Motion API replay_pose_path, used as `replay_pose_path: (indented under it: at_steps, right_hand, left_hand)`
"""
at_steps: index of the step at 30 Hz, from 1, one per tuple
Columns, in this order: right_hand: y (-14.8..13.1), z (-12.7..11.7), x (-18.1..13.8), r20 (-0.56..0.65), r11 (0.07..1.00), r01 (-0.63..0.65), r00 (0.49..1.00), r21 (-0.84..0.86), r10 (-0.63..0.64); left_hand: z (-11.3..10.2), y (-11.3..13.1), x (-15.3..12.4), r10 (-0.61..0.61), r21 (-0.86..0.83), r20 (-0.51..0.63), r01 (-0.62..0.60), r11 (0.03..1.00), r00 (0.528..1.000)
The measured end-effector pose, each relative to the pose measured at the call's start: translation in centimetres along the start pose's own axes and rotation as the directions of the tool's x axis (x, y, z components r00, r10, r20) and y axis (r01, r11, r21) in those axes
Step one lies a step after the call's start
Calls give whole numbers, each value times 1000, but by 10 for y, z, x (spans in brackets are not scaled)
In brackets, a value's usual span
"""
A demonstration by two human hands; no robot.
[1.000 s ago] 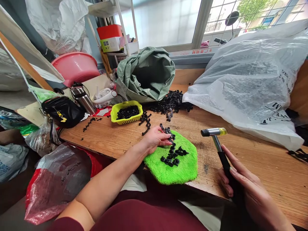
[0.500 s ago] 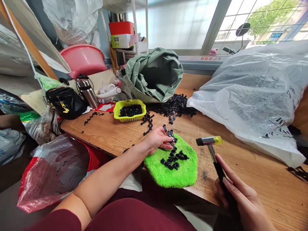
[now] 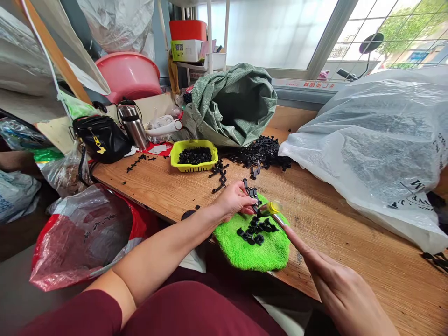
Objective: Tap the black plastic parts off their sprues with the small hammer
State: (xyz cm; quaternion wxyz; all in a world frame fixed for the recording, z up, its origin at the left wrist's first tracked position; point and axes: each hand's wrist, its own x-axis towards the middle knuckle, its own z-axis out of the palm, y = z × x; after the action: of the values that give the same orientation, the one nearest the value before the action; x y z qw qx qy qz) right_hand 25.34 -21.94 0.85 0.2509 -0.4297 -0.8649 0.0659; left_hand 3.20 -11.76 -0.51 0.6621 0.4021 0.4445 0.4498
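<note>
My left hand (image 3: 235,200) pinches a strip of black plastic parts (image 3: 250,192) at the far edge of a bright green cloth (image 3: 255,245) on the wooden table (image 3: 350,233). Several small black loose pieces (image 3: 255,230) lie on the cloth. My right hand (image 3: 341,291) is closed round the handle of a small hammer, forefinger stretched along it. The hammer head (image 3: 269,208), blurred and yellow-tipped, is down on the strip right beside my left fingertips.
A yellow basket (image 3: 194,156) of black parts and a heap of black strips (image 3: 261,154) lie beyond the cloth, before a green sack (image 3: 233,105). A big clear plastic bag (image 3: 378,144) fills the right. A steel flask (image 3: 133,125), black pouch (image 3: 101,137), pink basin (image 3: 129,74) stand left.
The hammer swung down and left from its raised place over the bare table onto the strip at my left fingers. My left hand stayed on the strip. The view shifted slightly.
</note>
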Motion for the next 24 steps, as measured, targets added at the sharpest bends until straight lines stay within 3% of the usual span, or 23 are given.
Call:
replay_pose_path:
  at_steps: [2,6,10,15,19,24]
  right_hand:
    - [-2,-3,2,13,999,20,1000,-46,-19]
    - [-7,-11,7,-117,995,11,993,-95,-22]
    - [-7,-7,8,6,989,75,997,-130,-75]
    - [-8,-1,2,-86,997,-11,996,-77,4]
    - [-5,0,-2,29,994,31,999,-101,-29]
    - [-5,3,0,-25,996,-73,997,-54,72]
  left_hand:
    - [0,-1,0,11,11,-12,-11,1000,1000]
    - [1,-1,1,26,26,1,-26,999,1000]
    - [2,1,1,24,32,-40,-22,999,999]
    - [3,2,-1,17,50,-42,-15,999,999]
    - [4,2,-1,29,57,-71,-25,998,997]
    - [3,-1,1,45,53,-54,-42,998,998]
